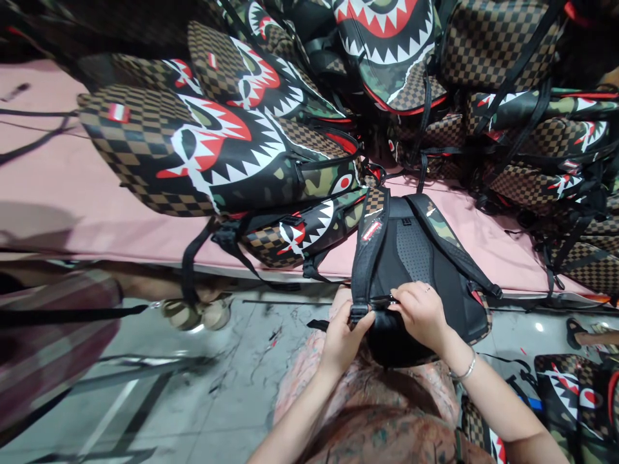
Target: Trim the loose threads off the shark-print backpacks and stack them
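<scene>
A black backpack [411,258] leans from the table edge onto my lap, its padded back panel and shoulder straps facing me. My left hand [343,341] pinches the black plastic strap buckle [358,314] at the lower end of the left shoulder strap [370,258]. Close beside it, my right hand [420,316] is closed on a small dark tool [382,301], which looks like thread snips; the fingers partly cover it. The tool points toward the buckle, but I cannot tell whether it touches the strap.
Checkered backpacks with shark-mouth prints [232,148] are heaped along the pink-covered table [120,225]. More bags [565,393] stand on the floor at lower right. Loose straps [193,258] hang over the table edge. Another person's plaid clothing [91,316] and sandals [193,314] show at left.
</scene>
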{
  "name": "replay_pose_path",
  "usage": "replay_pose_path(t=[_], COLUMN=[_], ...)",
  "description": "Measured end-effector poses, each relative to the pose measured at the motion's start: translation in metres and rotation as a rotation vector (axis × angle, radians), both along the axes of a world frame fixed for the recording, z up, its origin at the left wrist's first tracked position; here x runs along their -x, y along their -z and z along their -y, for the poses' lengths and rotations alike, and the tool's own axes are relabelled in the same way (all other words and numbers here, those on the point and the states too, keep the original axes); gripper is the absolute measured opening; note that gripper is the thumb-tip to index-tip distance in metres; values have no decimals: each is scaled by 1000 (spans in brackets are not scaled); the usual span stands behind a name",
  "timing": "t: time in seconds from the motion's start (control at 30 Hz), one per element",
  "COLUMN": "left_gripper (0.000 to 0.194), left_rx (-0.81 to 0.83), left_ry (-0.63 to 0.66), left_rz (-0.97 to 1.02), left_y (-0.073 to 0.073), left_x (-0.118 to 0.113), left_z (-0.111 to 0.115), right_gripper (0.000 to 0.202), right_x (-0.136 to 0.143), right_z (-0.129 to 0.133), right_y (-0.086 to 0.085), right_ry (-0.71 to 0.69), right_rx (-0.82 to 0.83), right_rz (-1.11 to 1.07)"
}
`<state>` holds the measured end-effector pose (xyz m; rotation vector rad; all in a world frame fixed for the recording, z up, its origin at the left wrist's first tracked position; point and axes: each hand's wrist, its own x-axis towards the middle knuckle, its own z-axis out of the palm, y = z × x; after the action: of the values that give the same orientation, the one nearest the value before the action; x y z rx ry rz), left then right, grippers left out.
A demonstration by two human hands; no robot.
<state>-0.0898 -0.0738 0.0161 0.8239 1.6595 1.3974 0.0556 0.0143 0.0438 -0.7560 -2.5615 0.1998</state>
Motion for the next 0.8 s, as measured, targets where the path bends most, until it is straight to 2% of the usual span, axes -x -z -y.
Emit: replay_pose_path(t=[0.27,0.63,0.73,0.8], left_gripper=[12,20,18,18], left_rx=[-20,-60,-52,-39], left_ry=[40,52,33,11], left_rz=[-29,-75,-40,-12], left_y=[-4,-2,0,3], left_x=[0,-2,0,1], left_z=[-2,-1,0,1], right_gripper=[18,15,16,14], right_x=[-2,1,4,11], right_z=[0,2,2,0], right_y=[-4,-5,-7,-9], right_ry=[-21,-28,-12,47], right_rx=[-6,-46,75,245], right_rz=[22,47,-96,-251])
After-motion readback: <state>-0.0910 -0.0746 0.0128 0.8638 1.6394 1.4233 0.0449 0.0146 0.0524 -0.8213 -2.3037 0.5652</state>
